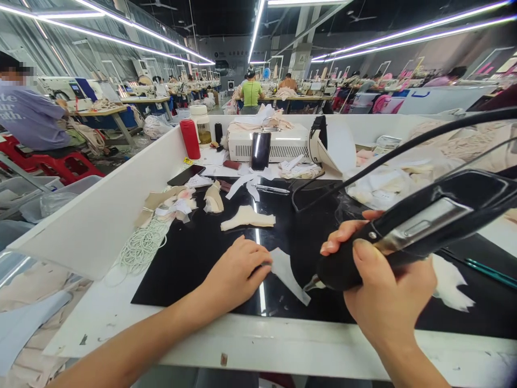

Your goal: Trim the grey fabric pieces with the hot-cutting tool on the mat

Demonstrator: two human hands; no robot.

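Observation:
My right hand (383, 285) is wrapped round a black corded handheld tool (428, 221) with a silver plate on its body. The tool's narrow metal tip (314, 283) is at the lower right end of a thin white curved piece of material (288, 275). Whether the tip touches that piece I cannot tell. My left hand (238, 269) rests on the black board (186, 269), its curled fingers holding the upper left end of the white piece. Just beyond it lies a cream curved fabric piece (248, 217). Another white piece (452, 285) is partly hidden behind my right hand.
A coil of pale cord (143, 245) and fabric scraps (167, 205) lie at left. Behind stand a phone (260, 151), a white vented box (288, 143), a red bottle (189, 139) and a jar (201, 125). The black cable (404, 145) arches across the right. Low white walls (113, 210) edge the table.

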